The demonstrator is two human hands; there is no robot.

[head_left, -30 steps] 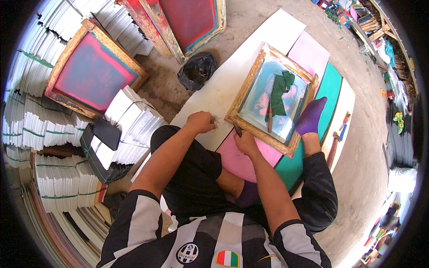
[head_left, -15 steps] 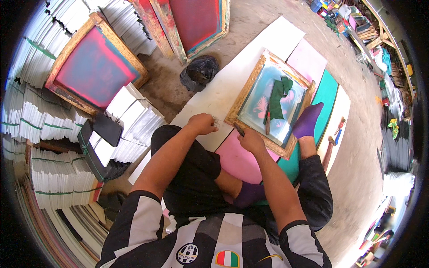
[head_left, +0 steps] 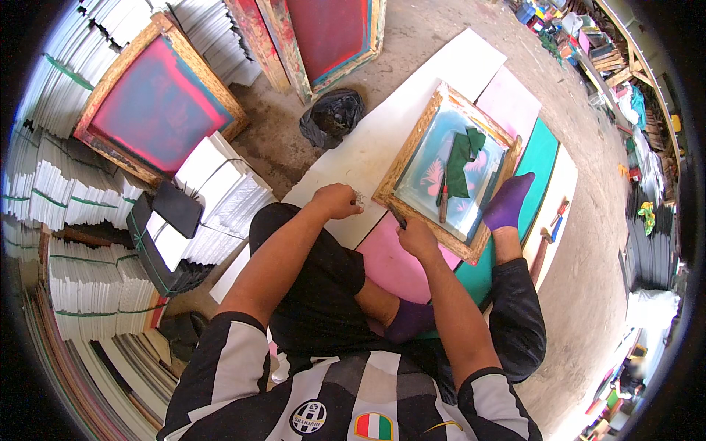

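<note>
Left of the frame (head_left: 409, 142), beyond the left hand (head_left: 338, 201), there's room over the board (head_left: 373, 152); a foot (head_left: 510, 201) blocks the frame's right, the right hand (head_left: 419, 239) its near edge, cloth (head_left: 462, 173) its middle.

Find cloth (head_left: 465, 163) and handled tool (head_left: 443, 206) on framed screen (head_left: 412, 144), ahead of right hand (head_left: 417, 239); find hammer (head_left: 540, 250) at right, plastic bag (head_left: 315, 128) left, paper stacks (head_left: 84, 283) farther left.
</note>
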